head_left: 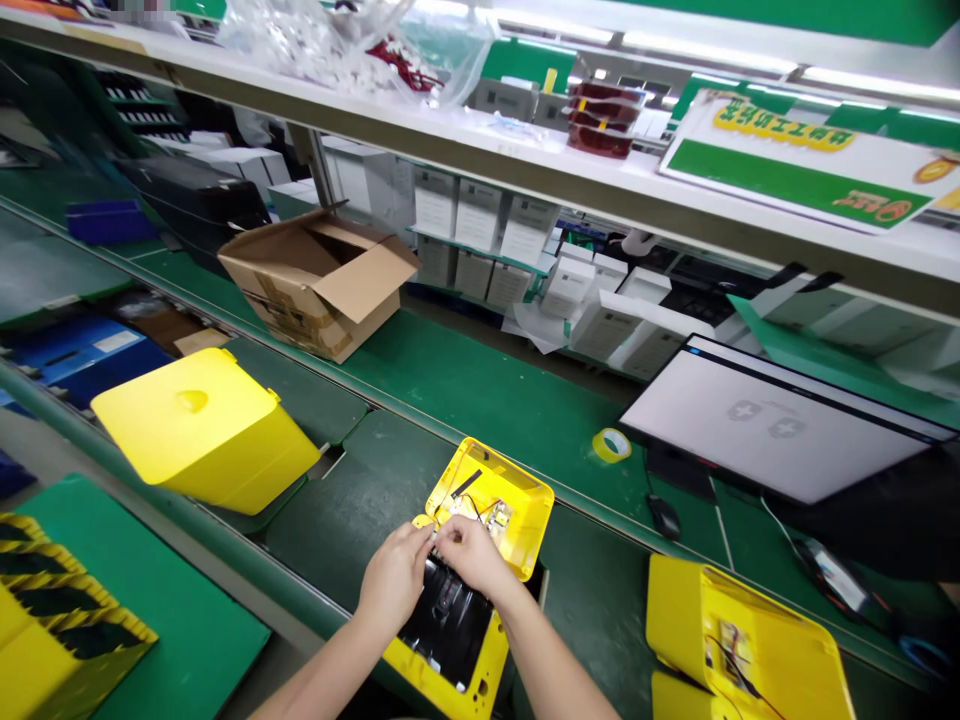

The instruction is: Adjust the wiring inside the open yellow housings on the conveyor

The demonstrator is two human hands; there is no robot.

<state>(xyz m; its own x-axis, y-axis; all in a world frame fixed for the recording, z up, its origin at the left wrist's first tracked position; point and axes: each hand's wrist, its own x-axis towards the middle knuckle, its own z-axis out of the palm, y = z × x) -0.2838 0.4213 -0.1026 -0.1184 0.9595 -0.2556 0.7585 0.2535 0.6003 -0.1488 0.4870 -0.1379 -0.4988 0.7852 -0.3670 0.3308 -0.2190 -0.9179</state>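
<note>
Before me lies an opened yellow plastic case. Its far half [534, 515] is a shallow shell with a small circuit board [498, 516] and thin dark and red wires inside. The near half [489, 655] carries a glossy black panel [450, 620]. My left hand [397, 572] and my right hand [472, 556] meet over the joint between the halves. Both pinch with fingertips almost touching, where the thin wires [463, 495] run in. Whatever sits between the fingertips is too small and covered to name.
A closed yellow case [202, 425] stands left on the conveyor; another open yellow case [780, 640] lies right. Beyond are a cardboard box [300, 290], yellow tape roll [611, 445], mouse [664, 516] and monitor [780, 420]. A shelf [510, 150] crosses above; stacked yellow parts [67, 640] lie lower left.
</note>
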